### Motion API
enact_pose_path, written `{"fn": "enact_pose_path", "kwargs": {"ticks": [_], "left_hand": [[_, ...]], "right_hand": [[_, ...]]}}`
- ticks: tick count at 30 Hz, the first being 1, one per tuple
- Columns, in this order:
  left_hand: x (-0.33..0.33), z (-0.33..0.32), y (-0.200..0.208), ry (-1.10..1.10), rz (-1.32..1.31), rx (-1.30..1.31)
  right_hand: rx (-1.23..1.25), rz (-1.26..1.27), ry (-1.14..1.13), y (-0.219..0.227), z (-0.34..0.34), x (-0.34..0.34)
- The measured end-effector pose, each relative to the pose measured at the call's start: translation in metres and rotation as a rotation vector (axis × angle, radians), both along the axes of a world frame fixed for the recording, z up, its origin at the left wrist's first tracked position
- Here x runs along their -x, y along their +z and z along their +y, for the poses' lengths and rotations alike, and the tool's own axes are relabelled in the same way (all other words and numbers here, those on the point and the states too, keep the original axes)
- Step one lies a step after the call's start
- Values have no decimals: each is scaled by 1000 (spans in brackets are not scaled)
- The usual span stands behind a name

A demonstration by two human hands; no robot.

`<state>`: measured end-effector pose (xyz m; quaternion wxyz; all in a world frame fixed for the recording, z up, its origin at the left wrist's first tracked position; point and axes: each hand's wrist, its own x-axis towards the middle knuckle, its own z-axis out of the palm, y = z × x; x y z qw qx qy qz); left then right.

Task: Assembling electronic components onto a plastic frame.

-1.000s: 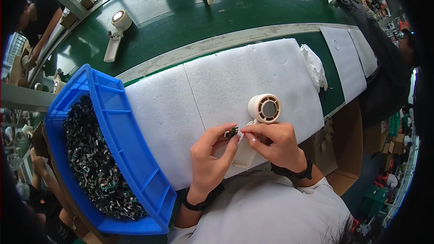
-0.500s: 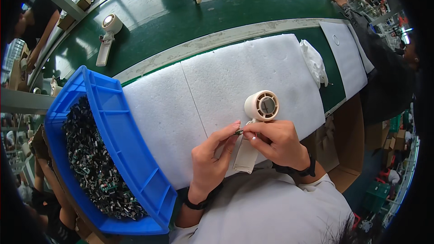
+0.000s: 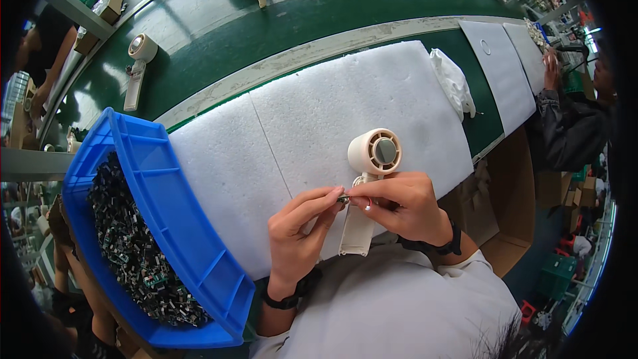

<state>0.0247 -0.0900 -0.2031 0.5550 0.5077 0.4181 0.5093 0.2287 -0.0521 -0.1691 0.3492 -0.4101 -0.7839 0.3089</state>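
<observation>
A cream handheld fan (image 3: 362,153) lies on the white foam sheet (image 3: 319,100), its round head away from me and its handle (image 3: 357,231) toward me. The handle looks like an uncovered shell. Over the upper end of the handle, my left hand (image 3: 299,229) pinches a small green circuit board (image 3: 342,199) between thumb and fingers. My right hand (image 3: 405,206) is closed too, thumb and forefinger pressed together at the board's right edge. Whatever lies between those right fingertips is too small to make out. The right hand partly covers the handle's neck.
To the left stands a blue bin (image 3: 179,199) heaped with small circuit boards (image 3: 136,252). Beyond the foam, a green belt (image 3: 286,33) carries other fans (image 3: 137,70). A white bag (image 3: 452,83) lies at the foam's right edge. A cardboard box (image 3: 512,193) and a co-worker's arm (image 3: 565,116) are at right.
Both hands keep their pinch at the board over the handle. The whole view has shifted slightly. At right, the co-worker's hand has drawn back from over the belt.
</observation>
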Motion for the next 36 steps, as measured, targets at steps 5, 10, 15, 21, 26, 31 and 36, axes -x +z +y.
{"fn": "enact_pose_path", "kwargs": {"ticks": [5,10,15,21,26,31,36], "left_hand": [[-1,2,2,-13,-62,40],[-1,0,-1,9,21,-11],[8,-3,0,-110,-121,38],[11,-7,3,-194,-159,109],[10,-4,5,-209,-201,164],[5,-11,7,-193,-285,267],[3,-16,5,-205,-382,313]], "right_hand": [[35,-6,3,-1,1,-1],[54,4,-5,0,0,1],[219,93,63,9,-1,-8],[341,134,109,9,-1,-13],[254,154,120,-1,-2,-14],[281,161,137,4,0,-16],[172,157,143,1,2,-16]]}}
